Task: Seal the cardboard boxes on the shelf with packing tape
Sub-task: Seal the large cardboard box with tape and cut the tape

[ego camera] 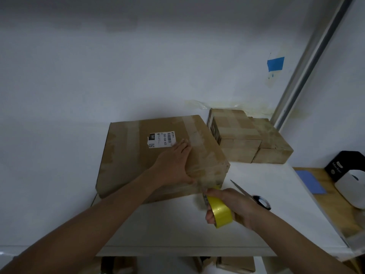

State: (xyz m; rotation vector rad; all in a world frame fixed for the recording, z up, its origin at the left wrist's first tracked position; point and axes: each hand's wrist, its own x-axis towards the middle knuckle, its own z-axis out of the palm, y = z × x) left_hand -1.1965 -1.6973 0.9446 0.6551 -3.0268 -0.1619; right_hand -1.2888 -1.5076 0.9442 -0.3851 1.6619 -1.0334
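A: Hands first?

B: Laid flat on top of the large cardboard box (138, 155): left hand (173, 165), fingers straight and together, thumb down over the near edge. Curled tight round a tape roll (219, 213): right hand (233, 204), close against the box's near right corner.

A: Materials?

B: Brown corrugated card, matt and scuffed, with shiny clear tape strips under the left palm and a white printed label (161, 139) just beyond the fingertips. Glossy yellow roll, ring-shaped. Smooth white shelf (167, 230) under both forearms.

A: Anything else near?

B: Scissors (250, 194) just beyond the right hand, flat on the shelf, with metal blades and black loop handles. Smaller boxes (246, 135) stacked farther off, beyond and to the right of the left hand, squarish and taped over.

A: Counts?

B: One large box, one roll, one pair of scissors, one label. Smaller boxes: at least three, seams too blurred for more.
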